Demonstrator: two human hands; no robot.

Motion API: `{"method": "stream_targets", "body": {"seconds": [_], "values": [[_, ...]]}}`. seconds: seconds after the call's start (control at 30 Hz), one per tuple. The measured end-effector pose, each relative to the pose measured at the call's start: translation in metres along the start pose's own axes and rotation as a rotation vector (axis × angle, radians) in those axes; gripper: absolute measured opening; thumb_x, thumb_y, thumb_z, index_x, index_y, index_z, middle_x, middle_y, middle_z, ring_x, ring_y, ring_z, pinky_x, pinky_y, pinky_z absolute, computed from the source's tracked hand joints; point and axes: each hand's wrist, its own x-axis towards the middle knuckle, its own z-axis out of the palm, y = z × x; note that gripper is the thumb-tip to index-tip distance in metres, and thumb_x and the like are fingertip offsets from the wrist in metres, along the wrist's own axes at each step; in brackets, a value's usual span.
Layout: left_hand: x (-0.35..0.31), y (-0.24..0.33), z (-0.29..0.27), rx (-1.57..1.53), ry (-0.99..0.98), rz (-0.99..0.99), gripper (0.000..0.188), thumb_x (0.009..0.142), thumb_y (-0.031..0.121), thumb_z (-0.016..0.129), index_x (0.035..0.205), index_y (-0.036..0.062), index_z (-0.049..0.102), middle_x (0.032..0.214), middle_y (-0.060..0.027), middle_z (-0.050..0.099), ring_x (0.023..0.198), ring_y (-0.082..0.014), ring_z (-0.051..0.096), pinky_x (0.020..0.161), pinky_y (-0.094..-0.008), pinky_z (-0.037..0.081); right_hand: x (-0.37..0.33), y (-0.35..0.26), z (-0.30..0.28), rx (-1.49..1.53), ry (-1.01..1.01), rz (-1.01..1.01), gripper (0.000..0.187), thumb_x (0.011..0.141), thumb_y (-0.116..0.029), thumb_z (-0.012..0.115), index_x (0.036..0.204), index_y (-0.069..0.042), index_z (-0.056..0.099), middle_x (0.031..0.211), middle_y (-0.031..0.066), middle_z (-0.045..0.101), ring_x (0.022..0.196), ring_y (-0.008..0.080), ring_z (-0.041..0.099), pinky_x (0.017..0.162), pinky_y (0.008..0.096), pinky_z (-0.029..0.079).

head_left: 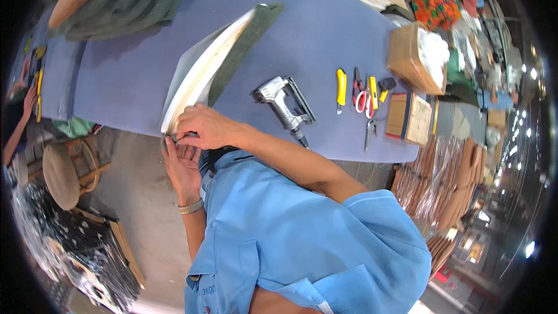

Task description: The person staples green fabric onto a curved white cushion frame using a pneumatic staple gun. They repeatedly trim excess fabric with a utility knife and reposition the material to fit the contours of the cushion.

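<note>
A padded panel (200, 72), with a pale board, a white edge and dark green fabric (235, 61) along one side, stands tilted on its edge on the blue-grey table. Its near corner sits at the table's front edge, between my hands. My right hand (206, 128) is closed in a pinch on the fabric at that corner. Below it, my left hand (185, 166) has its thumb and fingers at the same corner, gripping it from underneath. What lies between the fingertips is partly hidden. A silver staple gun (285, 102) lies to the right of the panel.
Right of the staple gun lie a yellow utility knife (341, 87), red-handled scissors (363, 102) and other hand tools. Beyond stand a cardboard box (407, 58) with white stuffing and a small box (407, 117). Dark green fabric pieces (133, 6) lie far left. Another person's hand (29, 102) shows at left.
</note>
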Motion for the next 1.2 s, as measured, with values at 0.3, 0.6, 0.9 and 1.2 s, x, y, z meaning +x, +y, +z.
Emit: {"method": "stream_targets", "body": {"seconds": [0.3,0.6,0.9,1.2], "values": [[0.017,-0.008,0.034,0.367,-0.102,0.342,0.064,0.1,0.004,0.065,0.155,-0.0009,0.033,0.128,-0.0125,0.061,0.104,-0.0183,0.065,0.085,-0.0299,0.057,-0.031,-0.01,-0.026,0.017,0.148,-0.006,0.016,0.083,-0.018,0.077,0.095,-0.007,0.076,0.093,0.013,0.07,0.094,0.036,0.065,0.086,0.0485,0.051],[-0.022,0.029,0.045,0.619,-0.421,0.346,0.095,0.101,0.018,0.069,0.163,-0.0093,0.003,0.134,-0.026,0.063,0.123,-0.0272,0.064,0.103,-0.0381,0.052,-0.027,-0.05,-0.066,0.179,0.333,0.182,0.013,0.093,-0.009,0.073,0.102,0.0,0.074,0.088,0.0092,0.074,0.076,0.0135,0.068,0.07,0.0285,0.053],[-0.059,0.029,0.068,1.368,-0.182,0.131,0.065,0.098,0.014,0.067,0.156,0.0,0.04,0.105,-0.0143,0.073,0.086,-0.0315,0.074,0.082,-0.0421,0.058,-0.007,-0.071,-0.083,-0.083,0.128,0.484,0.028,0.093,-0.027,0.078,0.087,-0.001,0.072,0.065,0.007,0.066,0.059,0.0169,0.062,0.057,0.032,0.048],[-0.02,-0.007,0.015,1.057,0.022,0.937,0.048,0.08,0.01,0.084,0.124,0.0033,0.068,0.123,-0.0123,0.072,0.107,-0.0342,0.07,0.092,-0.0407,0.057,-0.008,-0.06,-0.025,-0.242,0.099,0.297,0.018,0.093,-0.018,0.076,0.087,-0.004,0.065,0.078,0.0102,0.067,0.068,0.0279,0.064,0.063,0.0406,0.049]]}}
